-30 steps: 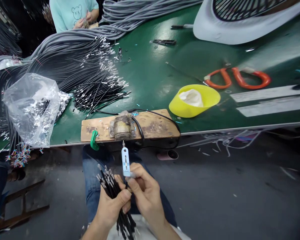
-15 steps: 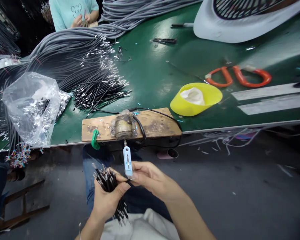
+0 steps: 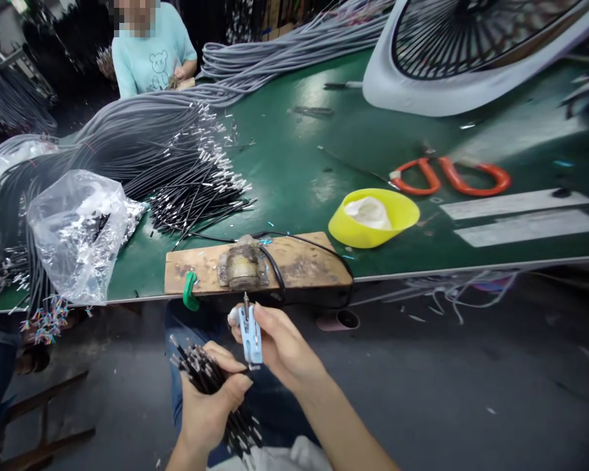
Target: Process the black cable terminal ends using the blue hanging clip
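Observation:
My left hand (image 3: pixel 209 405) is wrapped around a bundle of short black cables (image 3: pixel 203 369) with silvery tips. Its thumb and forefinger press together beside the clip's lower end, and whatever lies between them is too small to make out. My right hand (image 3: pixel 282 347) pinches a light blue clip (image 3: pixel 250 337) near its upper end, thumb on one side and fingers behind. A white wrapping or blob shows at those fingertips. The clip sits on the metal shaft of a small motor (image 3: pixel 243 267), which is fixed to a wooden board (image 3: pixel 304 261) at the table edge.
A green clamp (image 3: pixel 190 291) grips the board. On the green table lie a heap of black-ended cables (image 3: pixel 196 196), a clear plastic bag (image 3: pixel 78 235), a yellow cup (image 3: pixel 373 226), red-handled scissors (image 3: pixel 471 178) and a white-framed fan (image 3: pixel 412 98). Another person (image 3: pixel 152 55) works across the table.
My right hand has moved up from the clip's lower end to pinch its upper part, and the clip's two sides look spread. My left hand keeps the bundle. The view has tilted up.

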The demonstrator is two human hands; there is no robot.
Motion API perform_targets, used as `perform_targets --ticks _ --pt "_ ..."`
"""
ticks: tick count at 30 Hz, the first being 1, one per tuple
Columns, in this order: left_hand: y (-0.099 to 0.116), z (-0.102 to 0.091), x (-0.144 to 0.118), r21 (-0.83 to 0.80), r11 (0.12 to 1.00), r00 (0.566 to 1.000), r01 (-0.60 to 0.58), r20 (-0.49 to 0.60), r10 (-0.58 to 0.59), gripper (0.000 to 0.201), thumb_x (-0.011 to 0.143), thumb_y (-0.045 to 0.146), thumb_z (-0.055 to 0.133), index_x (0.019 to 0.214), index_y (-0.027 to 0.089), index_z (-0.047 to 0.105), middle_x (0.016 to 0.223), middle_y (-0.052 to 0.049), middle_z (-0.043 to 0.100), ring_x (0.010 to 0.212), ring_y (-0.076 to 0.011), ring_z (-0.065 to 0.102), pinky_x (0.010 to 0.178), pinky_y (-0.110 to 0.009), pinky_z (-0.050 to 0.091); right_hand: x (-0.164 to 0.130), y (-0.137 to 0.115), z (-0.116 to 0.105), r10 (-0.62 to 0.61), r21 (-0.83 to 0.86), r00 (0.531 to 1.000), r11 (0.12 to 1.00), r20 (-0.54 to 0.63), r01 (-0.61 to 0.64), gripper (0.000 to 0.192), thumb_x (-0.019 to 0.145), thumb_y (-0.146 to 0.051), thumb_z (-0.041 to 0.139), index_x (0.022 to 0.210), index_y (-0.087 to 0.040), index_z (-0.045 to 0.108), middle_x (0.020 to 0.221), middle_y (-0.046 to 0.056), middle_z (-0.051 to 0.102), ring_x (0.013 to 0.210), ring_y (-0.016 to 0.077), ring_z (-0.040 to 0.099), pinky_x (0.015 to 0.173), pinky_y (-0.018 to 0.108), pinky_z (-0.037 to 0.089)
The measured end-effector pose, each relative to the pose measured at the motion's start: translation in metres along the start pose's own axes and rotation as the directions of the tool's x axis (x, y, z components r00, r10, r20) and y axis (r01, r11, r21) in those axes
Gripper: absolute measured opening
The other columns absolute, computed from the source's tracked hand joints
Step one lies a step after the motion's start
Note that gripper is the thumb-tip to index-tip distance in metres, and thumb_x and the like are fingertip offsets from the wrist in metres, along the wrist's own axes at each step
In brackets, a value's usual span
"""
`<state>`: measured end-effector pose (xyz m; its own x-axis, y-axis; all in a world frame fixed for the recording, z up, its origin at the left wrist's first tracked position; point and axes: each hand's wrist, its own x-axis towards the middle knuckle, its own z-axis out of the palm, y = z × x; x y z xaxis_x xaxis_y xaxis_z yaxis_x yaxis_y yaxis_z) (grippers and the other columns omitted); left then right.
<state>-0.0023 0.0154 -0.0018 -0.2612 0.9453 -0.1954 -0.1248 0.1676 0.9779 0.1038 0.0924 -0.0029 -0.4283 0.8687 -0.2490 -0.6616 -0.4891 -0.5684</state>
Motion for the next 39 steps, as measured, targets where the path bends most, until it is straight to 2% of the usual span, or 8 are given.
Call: perform_targets --ticks 5,12,15,18,23,30,35,39 --pt "-0.006 0.004 0.001 -0.075 0.996 0.994 0.054 0.103 -0.046 0.020 0.066 0.033 0.072 0.069 0.015 0.065 0.065 0.002 0.047 0.041 -0.0042 0.041 0.035 -0.019 0.032 -0.002 0.001 0.001 0.049 0.090 0.998 0.995 0.039 -0.053 0.034 0.062 -0.048 0.073 0.069 -0.014 0.072 0.060 0.002 0.064 0.051 0.0090 0.050 0.050 0.021 0.038" --pt "0.000 0.003 0.000 -0.058 0.997 0.998 0.046 0.042 -0.043 0.015 0.064 0.028 0.074 0.064 0.014 0.067 0.065 0.000 0.052 0.051 -0.0085 0.048 0.046 -0.022 0.039 -0.001 0.011 -0.024 0.129 0.117 0.991 0.985 -0.019 -0.126 0.039 0.061 -0.056 0.069 0.073 -0.019 0.071 0.063 0.002 0.062 0.052 0.0117 0.047 0.051 0.024 0.041" --pt "0.003 0.002 -0.003 -0.046 0.998 0.998 0.051 0.024 -0.050 0.016 0.060 0.028 0.076 0.061 0.015 0.068 0.065 -0.003 0.056 0.063 -0.0141 0.053 0.061 -0.027 0.044 -0.009 0.015 -0.039 0.006 0.001 0.996 1.000 -0.085 -0.006 0.035 0.063 -0.052 0.070 0.068 -0.018 0.068 0.052 -0.002 0.049 0.048 0.0102 0.039 0.047 0.023 0.037" --pt "0.002 0.002 -0.006 -0.071 0.988 0.989 0.137 0.063 -0.132 0.023 0.058 0.034 0.076 0.060 0.014 0.066 0.063 -0.002 0.055 0.051 -0.0100 0.049 0.047 -0.024 0.040 -0.024 0.015 -0.046 -0.082 -0.227 0.993 0.972 -0.080 0.062 0.030 0.064 -0.046 0.072 0.066 -0.017 0.067 0.055 -0.002 0.047 0.052 0.0103 0.041 0.050 0.023 0.038" --pt "-0.005 0.002 -0.011 -0.127 0.941 0.943 0.312 0.159 -0.291 0.033 0.061 0.043 0.073 0.063 0.014 0.058 0.044 0.005 0.041 0.032 -0.0028 0.032 0.033 -0.019 0.026 -0.041 0.015 -0.039 -0.215 -0.440 0.971 0.865 0.106 0.240 0.025 0.065 -0.041 0.072 0.067 -0.017 0.065 0.066 0.003 0.054 0.060 0.0140 0.048 0.054 0.026 0.041" --pt "-0.012 0.000 -0.013 -0.157 0.916 0.921 0.369 0.192 -0.339 0.032 0.059 0.040 0.073 0.059 0.014 0.055 0.058 0.000 0.054 0.033 -0.0013 0.033 0.034 -0.020 0.025 -0.041 0.017 -0.034 -0.471 -0.716 0.882 0.615 0.001 0.329 0.014 0.078 -0.031 0.060 0.071 -0.019 0.058 0.061 0.000 0.048 0.056 0.0132 0.044 0.052 0.025 0.037" --pt "-0.015 0.003 -0.014 -0.125 0.915 0.918 0.383 0.167 -0.361 0.032 0.062 0.035 0.071 0.058 0.016 0.046 0.043 0.007 0.036 0.035 -0.0034 0.030 0.036 -0.021 0.026 -0.046 0.011 -0.019 -0.474 -0.809 0.803 0.270 0.360 0.522 0.006 0.078 -0.020 0.061 0.072 -0.020 0.060 0.066 0.002 0.055 0.066 0.0172 0.047 0.060 0.030 0.038" --pt "-0.015 0.003 -0.018 -0.124 0.922 0.927 0.366 0.129 -0.351 0.033 0.065 0.042 0.070 0.070 0.017 0.050 0.045 0.008 0.039 0.037 -0.0046 0.033 0.039 -0.021 0.030 -0.045 0.017 -0.014 -0.540 -0.796 0.772 0.277 0.334 0.538 0.016 0.081 -0.012 0.053 0.066 -0.020 0.055 0.061 0.001 0.050 0.062 0.0164 0.045 0.057 0.029 0.037"
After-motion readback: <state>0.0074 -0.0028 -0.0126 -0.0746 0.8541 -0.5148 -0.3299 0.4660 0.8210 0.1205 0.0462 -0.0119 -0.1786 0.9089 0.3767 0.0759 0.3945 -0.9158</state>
